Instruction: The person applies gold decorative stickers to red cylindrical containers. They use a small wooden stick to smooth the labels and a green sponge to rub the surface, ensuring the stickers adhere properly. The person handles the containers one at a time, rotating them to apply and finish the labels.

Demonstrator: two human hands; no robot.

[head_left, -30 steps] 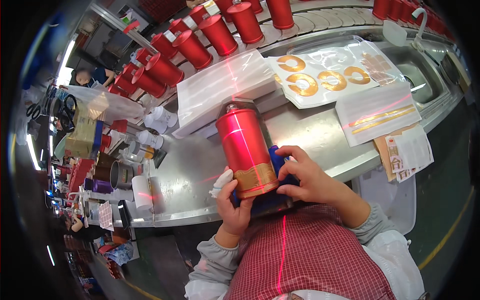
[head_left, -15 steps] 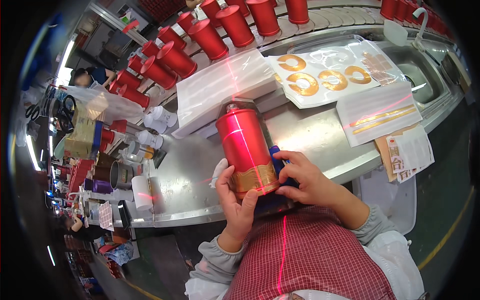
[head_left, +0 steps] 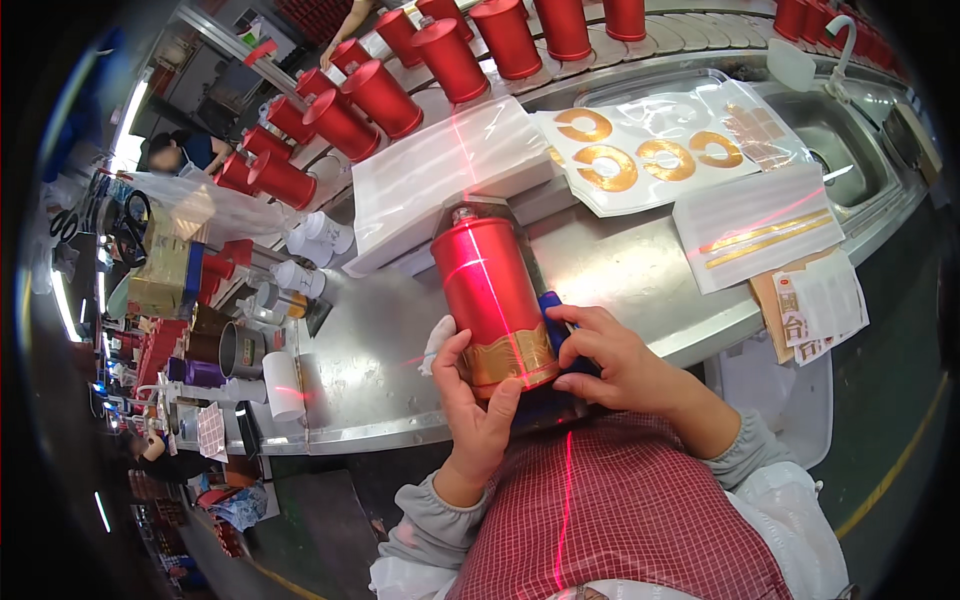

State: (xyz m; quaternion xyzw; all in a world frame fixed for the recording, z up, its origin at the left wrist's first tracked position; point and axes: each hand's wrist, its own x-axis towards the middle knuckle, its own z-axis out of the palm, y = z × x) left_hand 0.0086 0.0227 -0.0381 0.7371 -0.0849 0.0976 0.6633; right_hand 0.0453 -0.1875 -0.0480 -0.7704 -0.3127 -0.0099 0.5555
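Observation:
A glossy red bottle (head_left: 485, 280) with a short clear neck lies on its side, tilted, in front of me, its base toward me. Around its lower end runs an embossed gold band (head_left: 512, 357). My left hand (head_left: 476, 405) holds the bottle's lower left side, thumb near the base, fingers round the side. A white cloth (head_left: 437, 345) sits beside those fingers. At the lower right, my right hand (head_left: 612, 362) grips the band's edge with curled fingers and thumb. A blue support (head_left: 552, 308) shows beside the bottle, partly hidden by this hand. A red laser line runs along the bottle.
Several red bottles stand on a curved conveyor (head_left: 660, 38) beyond the steel table (head_left: 390, 375). Gold ring-shaped labels (head_left: 607, 168) and gold strips (head_left: 768, 238) lie on sheets to the right, near a sink (head_left: 850, 160). A paper roll (head_left: 284, 385) stands left. Another person's arm (head_left: 352, 28) reaches over the conveyor.
The bottles on the conveyor have shifted to the right. Another person's arm has come into view at the top. My hands and the held bottle have barely moved.

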